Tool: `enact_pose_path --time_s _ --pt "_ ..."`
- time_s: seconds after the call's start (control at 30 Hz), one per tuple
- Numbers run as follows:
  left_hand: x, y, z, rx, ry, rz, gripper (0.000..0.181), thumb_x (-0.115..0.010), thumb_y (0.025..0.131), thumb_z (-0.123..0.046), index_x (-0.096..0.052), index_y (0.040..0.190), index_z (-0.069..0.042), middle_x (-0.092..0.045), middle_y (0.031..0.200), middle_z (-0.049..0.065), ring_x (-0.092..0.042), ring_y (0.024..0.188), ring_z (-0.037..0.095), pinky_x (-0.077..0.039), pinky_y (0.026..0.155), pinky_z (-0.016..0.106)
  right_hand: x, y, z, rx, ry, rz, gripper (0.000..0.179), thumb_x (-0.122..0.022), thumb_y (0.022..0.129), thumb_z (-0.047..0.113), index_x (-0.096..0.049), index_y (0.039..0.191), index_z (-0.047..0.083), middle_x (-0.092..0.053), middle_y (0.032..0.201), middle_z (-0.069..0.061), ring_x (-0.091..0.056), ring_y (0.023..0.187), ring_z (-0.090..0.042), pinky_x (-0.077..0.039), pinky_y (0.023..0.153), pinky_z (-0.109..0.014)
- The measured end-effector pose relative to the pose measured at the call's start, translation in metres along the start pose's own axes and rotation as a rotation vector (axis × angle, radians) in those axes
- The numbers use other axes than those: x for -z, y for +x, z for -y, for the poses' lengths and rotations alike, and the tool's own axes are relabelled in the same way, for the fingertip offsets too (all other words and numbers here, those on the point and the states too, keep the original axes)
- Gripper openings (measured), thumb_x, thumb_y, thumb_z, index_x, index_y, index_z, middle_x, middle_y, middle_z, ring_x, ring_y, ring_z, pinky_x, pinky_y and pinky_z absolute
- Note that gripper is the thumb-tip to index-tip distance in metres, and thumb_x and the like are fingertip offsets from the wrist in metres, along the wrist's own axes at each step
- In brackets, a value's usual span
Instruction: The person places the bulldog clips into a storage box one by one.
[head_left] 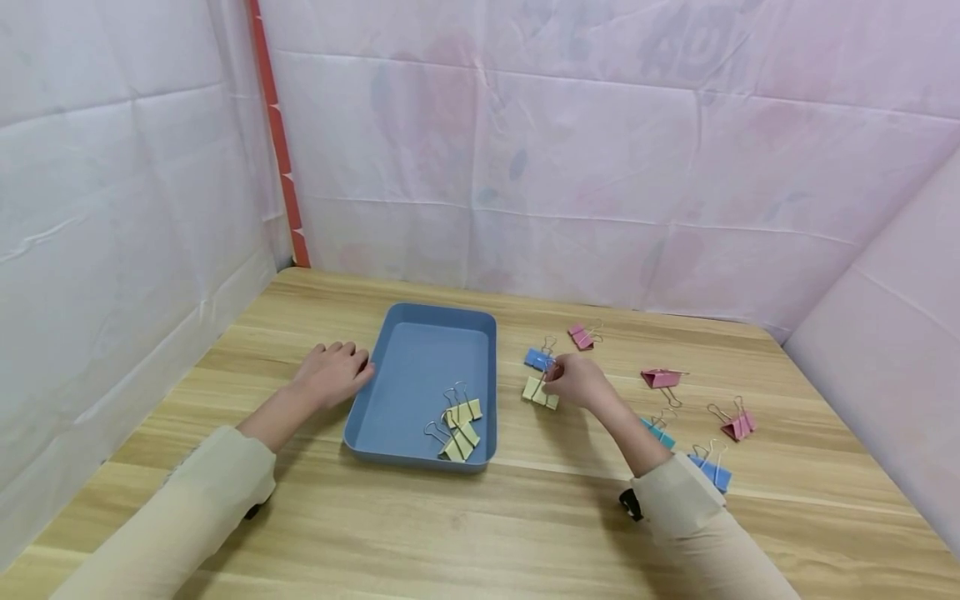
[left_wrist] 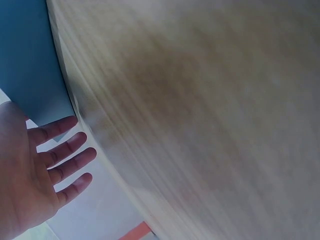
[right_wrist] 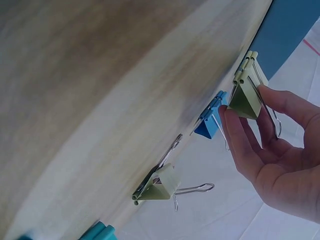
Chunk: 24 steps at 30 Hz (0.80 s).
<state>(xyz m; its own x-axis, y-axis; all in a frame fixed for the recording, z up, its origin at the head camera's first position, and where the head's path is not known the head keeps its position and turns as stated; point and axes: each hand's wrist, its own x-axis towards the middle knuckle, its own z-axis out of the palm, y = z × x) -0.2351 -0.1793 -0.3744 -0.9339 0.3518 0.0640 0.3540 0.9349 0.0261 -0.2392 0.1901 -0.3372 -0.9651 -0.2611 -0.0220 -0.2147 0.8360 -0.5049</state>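
Right hand [head_left: 581, 379] has the yellow clip [right_wrist: 244, 102] pinched, thumb one side, fingers the other, grip clamped on its body. Clip is just right of the tray [head_left: 412, 358], around mid-length; can't tell if it's off the table. Its long axis runs mostly left-right, across the tray's own near-far axis, right end angled slightly to the near side. In the right wrist view the rolled edges face away from the palm, wire handles run back toward it. Left hand [head_left: 330, 375] is at the tray's left side, thumb side touching the wall, fingers apart and relaxed, nothing gripped. Yellow stack [head_left: 460, 437] sits inside the tray, near right corner, handles pointing far and left. Blue clip [head_left: 537, 359] lies right of the tray, just beyond the held one, long axis about left-right, handles to the far side. Far pink clip [head_left: 580, 337] is further out from the tray's far right, handles pointing right. Well right of the tray: middle pink clip [head_left: 662, 378], outer pink clip [head_left: 740, 426], teal clip [head_left: 660, 433] partly behind the forearm, and near blue clip [head_left: 712, 473] close to the sleeve
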Motion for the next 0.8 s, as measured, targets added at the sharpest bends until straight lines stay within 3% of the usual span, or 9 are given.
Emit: enact_pose_path --time_s 0.4,0.8 --pt "0.0015 -0.0001 -0.0021 0.002 0.003 0.002 0.038 -0.038 0.096 -0.032 -0.06 0.104 -0.002 -0.055 0.096 0.014 -0.052 0.091 0.033 -0.039 0.078 0.051 -0.0003 0.0012 -0.0019 -0.003 0.001 -0.066 0.007 -0.067 0.076 0.005 -0.06 0.074 0.002 -0.057 0.069 -0.002 -0.05 0.063 -0.017 -0.042 0.061 -0.033" --pt "0.0033 -0.0016 -0.0041 0.002 0.001 0.013 0.039 -0.037 0.096 -0.032 -0.059 0.107 -0.001 -0.055 0.098 0.016 -0.051 0.093 0.034 -0.039 0.079 0.052 0.0007 0.0003 0.0003 0.028 0.049 -0.068 0.008 -0.068 0.077 0.004 -0.062 0.077 -0.001 -0.059 0.07 -0.004 -0.052 0.064 -0.017 -0.043 0.058 -0.031"
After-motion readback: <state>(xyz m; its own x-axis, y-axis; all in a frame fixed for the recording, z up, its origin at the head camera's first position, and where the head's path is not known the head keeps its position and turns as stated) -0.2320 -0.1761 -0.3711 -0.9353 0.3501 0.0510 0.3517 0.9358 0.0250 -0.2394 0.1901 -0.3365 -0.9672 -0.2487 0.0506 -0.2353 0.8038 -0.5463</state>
